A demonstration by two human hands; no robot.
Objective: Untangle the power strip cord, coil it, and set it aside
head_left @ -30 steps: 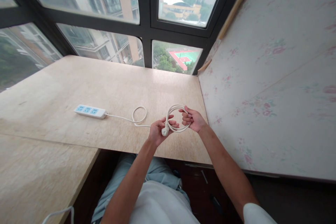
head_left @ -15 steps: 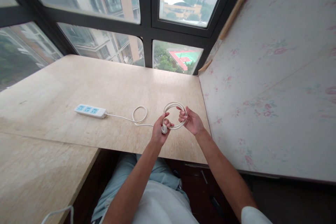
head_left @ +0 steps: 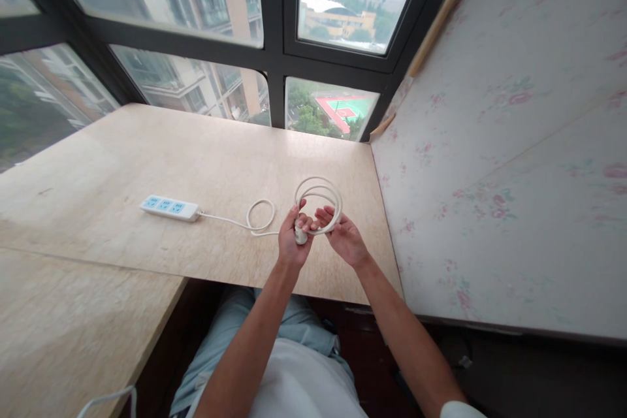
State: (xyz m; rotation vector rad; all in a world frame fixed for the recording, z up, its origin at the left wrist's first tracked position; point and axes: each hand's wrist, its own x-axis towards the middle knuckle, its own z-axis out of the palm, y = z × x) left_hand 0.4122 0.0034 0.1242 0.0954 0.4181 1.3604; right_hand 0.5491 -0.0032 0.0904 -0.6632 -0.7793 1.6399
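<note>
A white power strip [head_left: 169,207] with blue sockets lies on the beige stone sill [head_left: 147,163]. Its white cable [head_left: 259,219] runs right, makes one loose loop on the sill, then rises into a coil [head_left: 319,192] held above the sill's front edge. My left hand [head_left: 292,245] is closed on the coil's lower part, with the white plug [head_left: 300,236] at its fingers. My right hand [head_left: 343,235] pinches the coil from the right, fingers curled round the strands.
Dark-framed windows [head_left: 274,59] stand behind the sill. A flower-patterned panel [head_left: 499,163] slopes along the right side. A second stone slab [head_left: 63,333] lies at the lower left, with a white cord [head_left: 105,397] at its corner. My lap is below.
Both hands have drawn closer together and shifted a little left. The coil has tightened and stands higher above the hands. The power strip and the loose loop have stayed put.
</note>
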